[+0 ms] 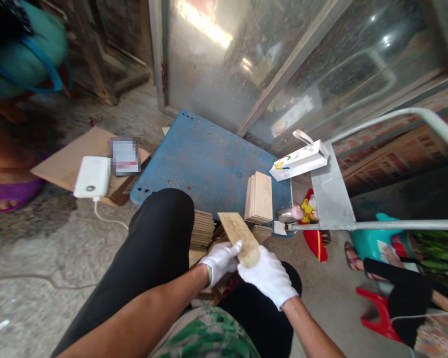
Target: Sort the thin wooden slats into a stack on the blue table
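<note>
Wood strip (241,236) — pale, bare, matt. Left hand (220,261) and right hand (271,276) in white cloth gloves. Blue board (205,159) — dimpled matt plastic. Power bank (92,177) smooth white plastic. Floor (41,248) rough concrete.

Label (124,156) on cardboard (69,160): pixelated, unreadable. Slat (238,234): near end hidden under right hand (271,276). Person (11,171) at left: cut by frame edge.

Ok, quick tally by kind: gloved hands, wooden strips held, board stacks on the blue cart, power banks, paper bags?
gloved hands: 2 (left hand, right hand)
wooden strip, held by both hands: 1
board stack on the blue cart: 1
power bank: 1
paper bag: 1
Total: 6
</note>
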Available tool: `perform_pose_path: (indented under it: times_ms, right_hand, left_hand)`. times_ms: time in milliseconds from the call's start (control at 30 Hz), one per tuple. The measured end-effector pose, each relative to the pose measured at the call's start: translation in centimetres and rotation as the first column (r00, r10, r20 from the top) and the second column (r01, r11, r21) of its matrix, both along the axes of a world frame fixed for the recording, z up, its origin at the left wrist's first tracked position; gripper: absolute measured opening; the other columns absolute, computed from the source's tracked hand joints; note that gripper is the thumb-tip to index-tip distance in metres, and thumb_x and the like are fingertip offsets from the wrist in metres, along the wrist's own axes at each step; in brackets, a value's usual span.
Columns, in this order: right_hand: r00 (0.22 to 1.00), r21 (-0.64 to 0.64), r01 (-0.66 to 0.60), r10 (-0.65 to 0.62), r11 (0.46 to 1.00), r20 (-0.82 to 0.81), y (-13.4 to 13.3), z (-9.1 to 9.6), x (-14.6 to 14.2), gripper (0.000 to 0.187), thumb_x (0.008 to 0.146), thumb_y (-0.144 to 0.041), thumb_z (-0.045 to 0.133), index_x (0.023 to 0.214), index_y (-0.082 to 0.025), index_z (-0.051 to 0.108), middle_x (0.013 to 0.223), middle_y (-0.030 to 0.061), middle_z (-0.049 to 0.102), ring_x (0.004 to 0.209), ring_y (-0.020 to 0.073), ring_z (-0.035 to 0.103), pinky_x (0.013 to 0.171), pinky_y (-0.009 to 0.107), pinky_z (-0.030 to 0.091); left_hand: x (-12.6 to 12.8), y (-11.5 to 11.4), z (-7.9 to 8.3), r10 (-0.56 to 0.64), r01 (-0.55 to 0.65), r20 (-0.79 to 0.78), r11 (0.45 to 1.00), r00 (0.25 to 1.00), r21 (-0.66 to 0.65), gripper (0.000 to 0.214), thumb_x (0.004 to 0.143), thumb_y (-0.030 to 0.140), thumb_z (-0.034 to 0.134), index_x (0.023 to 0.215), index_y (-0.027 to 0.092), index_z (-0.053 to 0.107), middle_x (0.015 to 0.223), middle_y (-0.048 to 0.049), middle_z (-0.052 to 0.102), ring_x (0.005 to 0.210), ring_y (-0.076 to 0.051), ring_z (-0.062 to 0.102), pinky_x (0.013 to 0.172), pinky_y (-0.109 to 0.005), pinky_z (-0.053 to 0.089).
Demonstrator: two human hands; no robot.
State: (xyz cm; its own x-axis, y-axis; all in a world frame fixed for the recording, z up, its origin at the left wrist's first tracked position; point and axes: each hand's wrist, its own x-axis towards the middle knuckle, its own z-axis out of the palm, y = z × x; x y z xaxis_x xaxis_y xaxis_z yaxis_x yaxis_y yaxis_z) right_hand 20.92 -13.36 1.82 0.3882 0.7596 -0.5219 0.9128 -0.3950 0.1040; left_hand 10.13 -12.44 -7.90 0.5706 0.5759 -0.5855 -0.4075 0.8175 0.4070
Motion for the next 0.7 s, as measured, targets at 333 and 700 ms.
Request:
perform_pose_path:
  times_ms: [333,700]
  right_hand:
    - [0.992,0.119,-0.046,0.060,0.992,-0.113,0.8,0.4,-1.0,0.088,0.066,-0.064,0.063,0.138,-0.017,0.043,0.131,0.0138,0.052,0.116,0.0280,0.055,0.094,0.036,0.046]
    - [0.981,0.468,0.106,-0.014,0.877,-0.195,9.0,3.4,0.2,0.115,0.063,-0.068,0.065,0.150,-0.011,0.016,0.142,0.0182,0.041,0.132,0.0309,0.041,0.109,0.042,0.033]
  left_hand:
    - [-2.2,2.0,0.9,0.196,-0.191,-0.141,0.980,0.971,0.048,0.045,0.060,0.040,0.081,0.090,0.009,0.068,0.086,-0.0113,0.073,0.082,-0.024,0.069,0.077,-0.033,0.056]
    - [-2.0,1.2,0.6,0.081,0.077,-0.377,0.920,0.923,0.385,0.031,0.073,0.040,0.066,0.087,0.012,0.069,0.089,-0.0067,0.073,0.084,-0.020,0.066,0.076,-0.028,0.053]
